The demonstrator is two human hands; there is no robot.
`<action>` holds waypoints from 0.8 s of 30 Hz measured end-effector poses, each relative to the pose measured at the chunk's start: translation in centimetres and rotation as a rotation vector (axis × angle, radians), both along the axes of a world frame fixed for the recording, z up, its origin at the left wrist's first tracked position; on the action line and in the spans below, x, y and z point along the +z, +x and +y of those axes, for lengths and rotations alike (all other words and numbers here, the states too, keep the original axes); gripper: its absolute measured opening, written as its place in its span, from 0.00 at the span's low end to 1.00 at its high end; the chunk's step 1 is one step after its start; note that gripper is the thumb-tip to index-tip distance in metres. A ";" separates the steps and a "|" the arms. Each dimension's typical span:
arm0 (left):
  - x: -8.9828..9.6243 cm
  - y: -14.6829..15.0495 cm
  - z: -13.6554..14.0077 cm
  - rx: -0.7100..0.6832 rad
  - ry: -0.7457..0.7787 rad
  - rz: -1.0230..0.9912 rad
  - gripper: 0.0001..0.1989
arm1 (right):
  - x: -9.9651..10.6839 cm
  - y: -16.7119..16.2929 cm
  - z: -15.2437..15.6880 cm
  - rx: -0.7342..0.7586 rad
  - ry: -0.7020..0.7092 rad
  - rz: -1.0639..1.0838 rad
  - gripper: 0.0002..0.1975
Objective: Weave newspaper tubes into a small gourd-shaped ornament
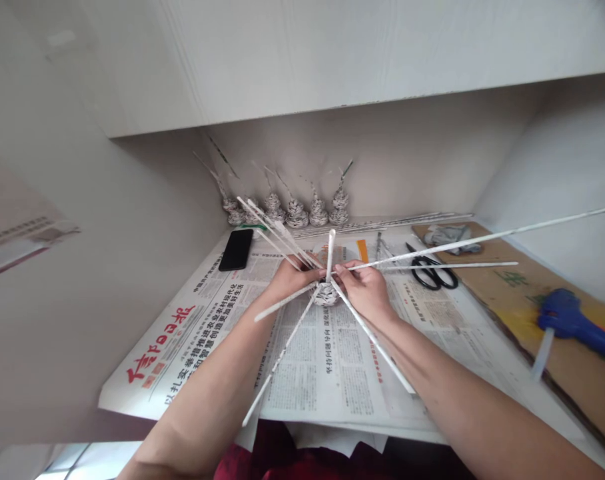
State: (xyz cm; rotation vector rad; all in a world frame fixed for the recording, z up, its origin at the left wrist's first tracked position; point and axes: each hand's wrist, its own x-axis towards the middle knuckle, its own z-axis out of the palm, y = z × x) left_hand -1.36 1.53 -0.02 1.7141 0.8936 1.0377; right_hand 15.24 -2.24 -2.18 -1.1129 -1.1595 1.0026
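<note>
A small round piece woven from rolled newspaper (326, 294) sits between my hands over the spread newspaper (302, 373). Long thin paper sticks (282, 357) fan out from it on all sides. My left hand (296, 275) is closed at the upper left of the piece, fingers pinching at the base of the sticks. My right hand (363, 285) is closed from the other side, thumb and fingertips on a long paper strip (487, 239) that runs far off to the right. Fingers partly cover the top of the weave.
Several finished gourd-shaped woven pieces (296, 212) stand along the back wall, with loose paper sticks (382, 224) beside them. A black phone (236, 250) lies left. Black-handled scissors (434, 272), a crumpled cloth (452, 238) and a blue glue gun (572, 320) on cardboard (502, 313) are right. A shelf (352, 53) overhangs.
</note>
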 end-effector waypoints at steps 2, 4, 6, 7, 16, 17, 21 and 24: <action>0.0 0.0 0.0 0.037 0.016 0.027 0.12 | 0.0 0.1 -0.1 -0.029 0.020 -0.126 0.16; 0.0 -0.1 -0.1 0.057 0.006 0.038 0.12 | 0.1 0.2 -0.3 -0.071 0.028 -0.231 0.14; 0.0 0.0 -0.1 0.065 -0.007 0.036 0.13 | 0.3 0.3 -0.4 -0.119 0.026 -0.296 0.14; 0.1 0.0 -0.1 0.067 -0.008 0.031 0.14 | 0.4 0.3 -0.4 -0.136 0.017 -0.317 0.14; 0.8 0.2 -0.4 0.037 0.008 0.044 0.15 | -0.5 0.6 0.6 -0.050 -0.105 -0.185 0.12; 0.9 0.3 -0.5 0.031 0.014 0.050 0.15 | -0.4 0.5 0.5 -0.026 -0.114 -0.151 0.13; 1.0 0.7 -1.0 0.031 0.052 0.074 0.13 | 0.1 0.4 0.3 0.045 -0.171 0.122 0.16; 0.9 0.8 -1.1 0.047 0.056 0.087 0.12 | 0.6 0.4 0.2 0.076 -0.235 0.272 0.18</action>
